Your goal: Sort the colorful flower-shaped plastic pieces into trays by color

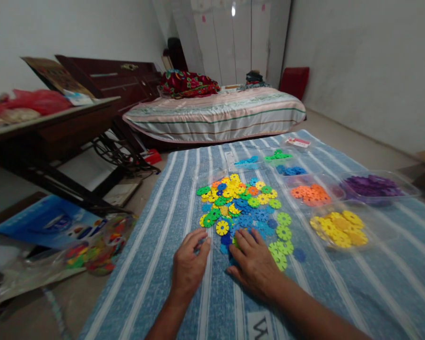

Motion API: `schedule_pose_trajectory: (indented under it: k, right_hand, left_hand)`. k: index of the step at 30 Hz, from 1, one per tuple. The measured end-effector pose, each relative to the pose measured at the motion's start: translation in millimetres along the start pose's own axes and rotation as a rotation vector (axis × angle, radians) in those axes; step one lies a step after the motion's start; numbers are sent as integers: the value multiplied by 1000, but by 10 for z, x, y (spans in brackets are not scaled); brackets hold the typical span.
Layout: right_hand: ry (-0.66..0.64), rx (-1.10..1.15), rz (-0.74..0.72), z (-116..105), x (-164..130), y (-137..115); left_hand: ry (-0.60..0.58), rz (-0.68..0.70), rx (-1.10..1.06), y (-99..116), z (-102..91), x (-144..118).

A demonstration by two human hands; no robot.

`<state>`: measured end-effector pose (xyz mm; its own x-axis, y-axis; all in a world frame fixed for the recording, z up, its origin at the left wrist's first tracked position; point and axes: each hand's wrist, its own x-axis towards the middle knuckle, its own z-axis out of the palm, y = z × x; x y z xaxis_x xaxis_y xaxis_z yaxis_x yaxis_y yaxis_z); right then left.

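A heap of flat plastic snowflake discs [242,208] in yellow, green, blue and orange lies on a blue-and-white striped cloth [156,255]. My left hand [189,262] rests palm down on the cloth at the heap's near left edge, fingers spread, close to a yellow disc [222,227]. My right hand [255,264] lies flat over the near edge of the heap, covering some blue and green discs. Neither hand visibly grips a disc.
Clear trays to the right hold sorted discs: yellow [340,229], orange [310,193], purple [373,185], blue and green further back. A mattress [216,115] lies beyond, a wooden table [53,127] stands at left, and a bag of toys [92,245] sits on the floor.
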<state>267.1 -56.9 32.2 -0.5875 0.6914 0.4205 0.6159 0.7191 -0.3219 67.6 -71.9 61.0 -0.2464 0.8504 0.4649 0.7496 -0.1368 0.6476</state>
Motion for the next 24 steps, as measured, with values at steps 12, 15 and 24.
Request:
schedule_pose_trajectory:
  k: [12,15,24]
  right_hand:
    - [94,65,24,15,49,106]
    - [72,49,2,26,32,71]
    - [198,109,-69,37,32,39]
  left_hand:
    - [177,-298,232,-711,97,847]
    - [180,-278,275,-791,176,939]
    - [146,-187,347,-897,306,951]
